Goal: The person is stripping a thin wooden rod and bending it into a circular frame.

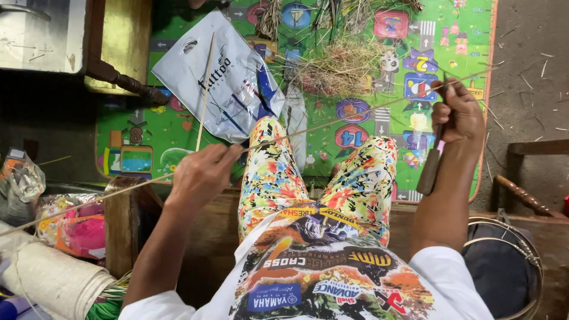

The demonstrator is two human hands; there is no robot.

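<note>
Seated worker, seen from above, legs in bright patterned trousers [323, 178] stretched over a green play mat [166, 136]. The left hand [201, 175] is clenched around a long thin stick [332, 121], pinching it between thumb and fingers near its middle; the stick runs on a slant from the lower left, over the knees, up to the right hand [455, 115]. A second thin stick [205, 89] rises from the left hand across a white plastic bag [222, 80] lying on the mat. The right hand is closed on a knife with a wooden handle [430, 172] — handle pointing down toward the forearm, blade hidden behind the fingers where it meets the stick. A heap of dry fibres and shavings [344, 65] lies on the mat beyond the feet. By my reading this is the paring step: blade set against the far end of the stick. The next stroke seems to call for a steady left-hand hold and a shallow blade angle — the stick is slender and would likely snap or cut through under pressure.
</note>
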